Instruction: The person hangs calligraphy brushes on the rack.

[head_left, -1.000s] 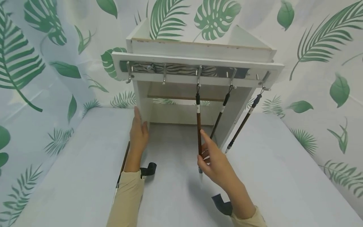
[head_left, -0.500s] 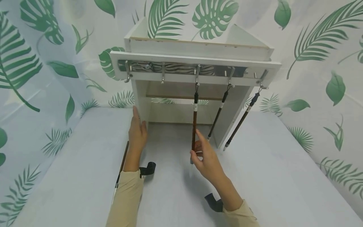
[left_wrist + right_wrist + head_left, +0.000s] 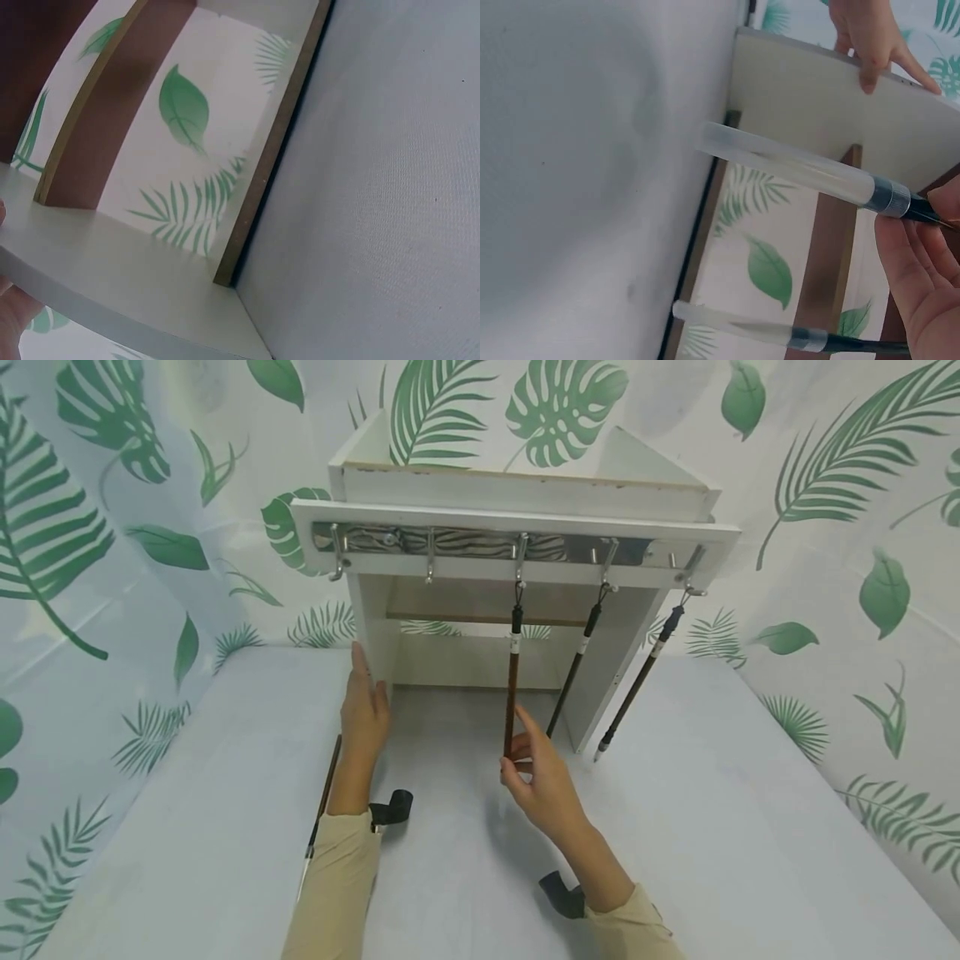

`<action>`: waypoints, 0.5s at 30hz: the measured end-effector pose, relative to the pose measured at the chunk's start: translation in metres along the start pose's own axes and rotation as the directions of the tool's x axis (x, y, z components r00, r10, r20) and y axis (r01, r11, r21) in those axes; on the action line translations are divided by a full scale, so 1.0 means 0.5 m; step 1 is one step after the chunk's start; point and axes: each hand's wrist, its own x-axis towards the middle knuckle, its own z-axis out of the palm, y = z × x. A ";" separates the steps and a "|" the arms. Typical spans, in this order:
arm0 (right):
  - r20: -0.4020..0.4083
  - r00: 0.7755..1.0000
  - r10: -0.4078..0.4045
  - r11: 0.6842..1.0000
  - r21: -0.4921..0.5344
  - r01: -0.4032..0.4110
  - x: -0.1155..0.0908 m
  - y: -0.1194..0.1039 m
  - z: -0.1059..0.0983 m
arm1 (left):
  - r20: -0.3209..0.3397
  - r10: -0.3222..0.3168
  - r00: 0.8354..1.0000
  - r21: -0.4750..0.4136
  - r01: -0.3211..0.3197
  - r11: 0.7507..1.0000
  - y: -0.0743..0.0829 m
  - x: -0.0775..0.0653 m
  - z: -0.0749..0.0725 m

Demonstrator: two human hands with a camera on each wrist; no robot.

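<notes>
A calligraphy brush (image 3: 512,677) with a brown handle hangs by its loop from the middle hook of a white rack (image 3: 525,493). My right hand (image 3: 543,781) pinches its lower handle between thumb and fingers. Its clear cap (image 3: 795,166) shows in the right wrist view. On the left, my left hand (image 3: 363,714) grips the rack's side panel (image 3: 371,627), thumb on the inner face and fingers outside. Two more brushes hang to the right: a second brush (image 3: 574,668) and a third brush (image 3: 637,689) on the end hook.
Another brush (image 3: 326,785) lies on the white tabletop (image 3: 210,793), partly behind the left forearm. The two left hooks (image 3: 430,556) of the rail bear nothing. A leaf-patterned cloth (image 3: 825,568) encloses the table at the back and sides. Black wrist cameras (image 3: 561,895) stick out from both wrists.
My right hand has shifted a little left, swinging the lower end of the held brush left with it. The left hand stays on the side panel. The head view has shifted slightly.
</notes>
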 end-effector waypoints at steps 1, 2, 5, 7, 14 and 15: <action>0.003 1.000 0.007 1.000 -0.001 -0.007 0.000 0.001 0.001 | -0.002 -0.001 1.000 0.000 0.001 1.000 0.000 0.000 0.000; 0.007 1.000 0.016 1.000 -0.010 -0.015 -0.001 0.003 0.002 | -0.002 -0.002 1.000 -0.001 0.002 1.000 0.000 -0.001 0.000; 0.019 0.999 0.030 0.998 -0.050 -0.029 -0.004 0.006 0.004 | -0.002 0.000 1.000 0.001 0.000 1.000 -0.001 -0.002 0.000; 0.026 0.999 0.021 0.997 -0.079 -0.019 -0.006 0.011 0.006 | -0.003 0.005 1.000 0.001 -0.005 1.000 0.000 -0.003 0.000; 0.071 0.997 0.030 0.991 -0.129 -0.021 -0.007 0.024 0.009 | -0.010 0.015 1.000 -0.002 -0.015 1.000 0.000 -0.001 -0.001; 0.077 0.996 0.039 0.990 -0.139 -0.028 -0.007 0.025 0.010 | -0.008 0.012 1.000 -0.001 -0.012 1.000 -0.001 -0.001 -0.001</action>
